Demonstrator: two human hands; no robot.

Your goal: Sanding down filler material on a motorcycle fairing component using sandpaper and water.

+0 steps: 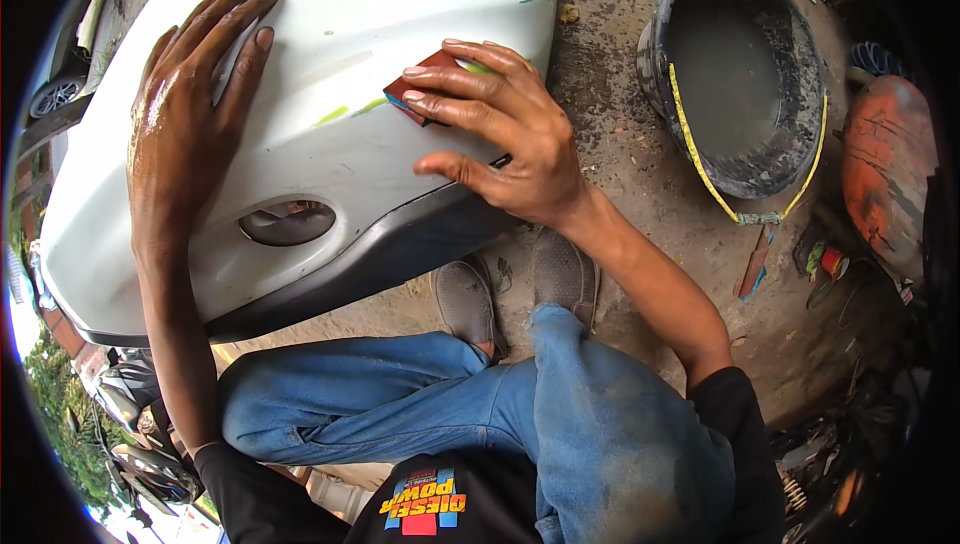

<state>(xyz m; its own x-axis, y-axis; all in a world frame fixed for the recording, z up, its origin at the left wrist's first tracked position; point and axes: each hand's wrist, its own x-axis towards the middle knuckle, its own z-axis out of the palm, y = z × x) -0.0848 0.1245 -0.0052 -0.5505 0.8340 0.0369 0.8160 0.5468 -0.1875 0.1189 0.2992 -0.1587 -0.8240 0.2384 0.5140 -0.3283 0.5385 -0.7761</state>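
Head view: left hand (190, 114) flat on white bumper (330, 54), right hand (500, 129) pressing red sanding block (420, 89) near its right edge; mid-sanding, I judge; next needs steady strokes.

I see bare dirt ground (610, 144) between the white bumper (330, 54) and the black bucket (745, 74) — open passage; my own knees (480, 404) crowd the near side.
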